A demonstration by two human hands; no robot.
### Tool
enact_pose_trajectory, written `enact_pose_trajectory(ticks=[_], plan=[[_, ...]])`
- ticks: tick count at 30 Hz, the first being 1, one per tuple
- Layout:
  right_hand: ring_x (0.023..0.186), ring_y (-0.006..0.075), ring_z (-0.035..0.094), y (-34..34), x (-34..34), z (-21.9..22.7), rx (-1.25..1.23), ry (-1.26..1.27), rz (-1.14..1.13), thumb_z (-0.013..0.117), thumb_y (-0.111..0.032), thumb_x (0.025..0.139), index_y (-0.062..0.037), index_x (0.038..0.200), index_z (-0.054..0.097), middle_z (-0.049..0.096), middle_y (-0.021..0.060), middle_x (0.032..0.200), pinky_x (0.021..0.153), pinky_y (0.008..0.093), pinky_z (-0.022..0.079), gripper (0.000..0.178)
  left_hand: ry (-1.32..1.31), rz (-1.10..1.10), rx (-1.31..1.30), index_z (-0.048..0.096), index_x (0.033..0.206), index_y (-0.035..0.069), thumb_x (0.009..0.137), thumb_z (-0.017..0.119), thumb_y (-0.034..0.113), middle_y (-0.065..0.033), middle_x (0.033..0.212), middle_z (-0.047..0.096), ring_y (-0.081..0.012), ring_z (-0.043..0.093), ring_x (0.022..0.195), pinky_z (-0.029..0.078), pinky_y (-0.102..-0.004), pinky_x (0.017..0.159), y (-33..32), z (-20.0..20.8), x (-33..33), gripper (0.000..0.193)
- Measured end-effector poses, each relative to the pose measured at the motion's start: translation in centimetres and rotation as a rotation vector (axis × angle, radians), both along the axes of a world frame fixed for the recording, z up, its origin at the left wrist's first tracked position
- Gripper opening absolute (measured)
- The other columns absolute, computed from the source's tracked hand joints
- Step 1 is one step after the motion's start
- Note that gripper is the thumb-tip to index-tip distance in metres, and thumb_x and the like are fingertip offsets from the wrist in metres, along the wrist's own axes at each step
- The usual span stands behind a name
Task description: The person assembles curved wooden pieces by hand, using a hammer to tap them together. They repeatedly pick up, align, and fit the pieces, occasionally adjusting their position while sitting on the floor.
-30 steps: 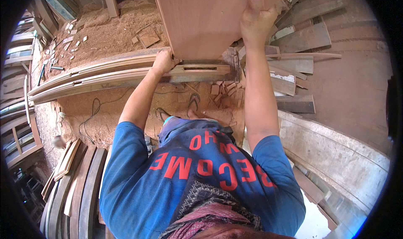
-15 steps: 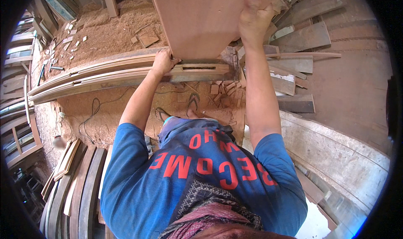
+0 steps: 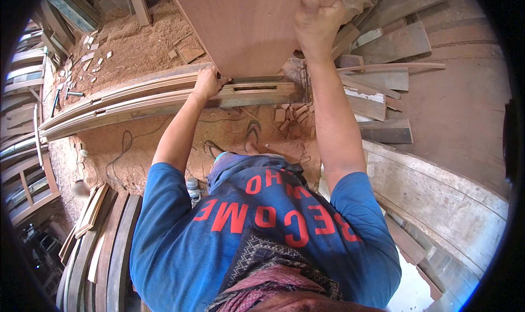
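Note:
A wide reddish-brown wooden panel stands raised in front of me, its upper part running out of view. My right hand is closed around its right edge, thumb laid along the near face. Down at the panel's lower left corner, my left hand grips with bent fingers, some of them hidden. Below the panel lie long wooden strips side by side on a beam-like bench; a slot is cut into one near its right end. The left hand rests close against these strips.
Sawdust and small offcuts cover the ground beyond the bench. A hammer lies at the left. Boards are piled at the right, more planks at the lower left. A dark cable trails over the floor by my feet.
The panel has shifted left and leans a little more that way at the top. My right hand moved left with it, while my left hand stays at the lower corner.

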State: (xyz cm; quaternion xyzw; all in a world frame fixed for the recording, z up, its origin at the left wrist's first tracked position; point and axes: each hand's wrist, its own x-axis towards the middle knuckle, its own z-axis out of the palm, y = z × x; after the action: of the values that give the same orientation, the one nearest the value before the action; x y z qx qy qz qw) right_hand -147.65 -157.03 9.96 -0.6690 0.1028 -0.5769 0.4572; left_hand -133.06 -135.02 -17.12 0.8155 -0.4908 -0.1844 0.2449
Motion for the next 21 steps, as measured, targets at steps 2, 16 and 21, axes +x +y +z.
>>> enact_pose_trajectory(ticks=[2, 16, 21], plan=[[0.104, 0.019, 0.066, 0.4, -0.2, 0.4, 0.064, 0.055, -0.016, 0.071, -0.055, 0.099, 0.0058, 0.125, 0.066, 0.073, 0.0107, 0.114, 0.091, 0.0354, 0.053, 0.067, 0.011, -0.002, 0.002, 0.078, 0.107, 0.007, 0.084, 0.086, 0.027, -0.0211, 0.095, 0.075, -0.0394, 0.072, 0.089, 0.056, -0.0488, 0.082, 0.0, 0.2, 0.1, 0.031], [0.103, 0.0198, 0.064, 0.5, -0.3, 0.9, 0.062, 0.112, -0.084, 0.07, -0.062, 0.098, 0.004, 0.123, 0.065, 0.069, 0.0099, 0.114, 0.091, 0.0354, 0.051, 0.071, 0.121, 0.065, 0.143, 0.078, 0.107, 0.012, 0.082, 0.087, 0.026, -0.0189, 0.1, 0.075, -0.04, 0.071, 0.101, 0.05, -0.0503, 0.098, -0.5, 1.1, 0.2, 0.03], [0.087, 0.0124, 0.055, -2.5, -0.9, -0.3, -0.113, 0.192, -0.21, 0.064, -0.057, 0.104, -0.0039, 0.106, 0.063, 0.06, 0.0011, 0.094, 0.082, 0.0298, 0.047, 0.053, -0.141, 0.124, -0.206, 0.072, 0.117, 0.003, 0.087, 0.083, 0.028, -0.0191, 0.1, 0.076, -0.0402, 0.072, 0.099, 0.053, -0.0493, 0.095, 1.2, 2.1, 0.5, 0.04]])
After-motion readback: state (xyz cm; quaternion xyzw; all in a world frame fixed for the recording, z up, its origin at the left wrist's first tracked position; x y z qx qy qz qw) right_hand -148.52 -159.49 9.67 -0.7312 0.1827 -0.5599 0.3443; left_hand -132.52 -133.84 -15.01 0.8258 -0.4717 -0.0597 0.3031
